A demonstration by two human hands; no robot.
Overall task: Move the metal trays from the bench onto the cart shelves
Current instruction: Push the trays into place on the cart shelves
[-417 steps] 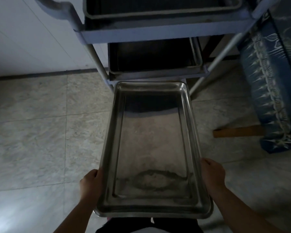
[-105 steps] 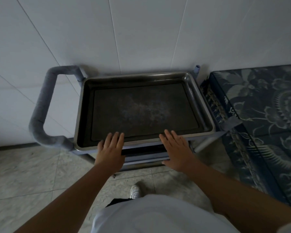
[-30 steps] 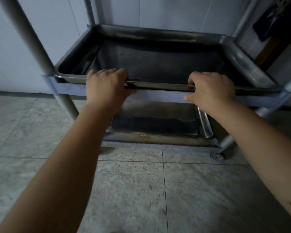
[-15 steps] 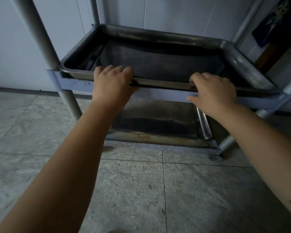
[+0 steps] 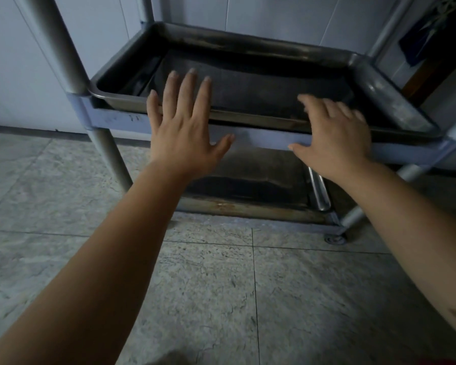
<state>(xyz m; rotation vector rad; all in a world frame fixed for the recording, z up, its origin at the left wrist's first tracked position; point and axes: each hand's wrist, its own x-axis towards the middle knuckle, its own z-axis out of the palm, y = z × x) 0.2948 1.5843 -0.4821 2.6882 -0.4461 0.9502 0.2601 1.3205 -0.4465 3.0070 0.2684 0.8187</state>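
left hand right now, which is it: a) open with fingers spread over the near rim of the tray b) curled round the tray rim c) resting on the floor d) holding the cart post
a: the left hand shows straight, spread fingers over the near rim of the metal tray on the cart shelf, gripping nothing.

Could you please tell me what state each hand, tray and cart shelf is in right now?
Left hand: open, fingers spread, holding nothing.
Right hand: open, blurred, holding nothing.
Dark rectangular metal tray: lying flat on the middle shelf.
Second metal tray: lying on the bottom shelf, mostly hidden.
Blue-grey metal cart: standing upright on the tiled floor.
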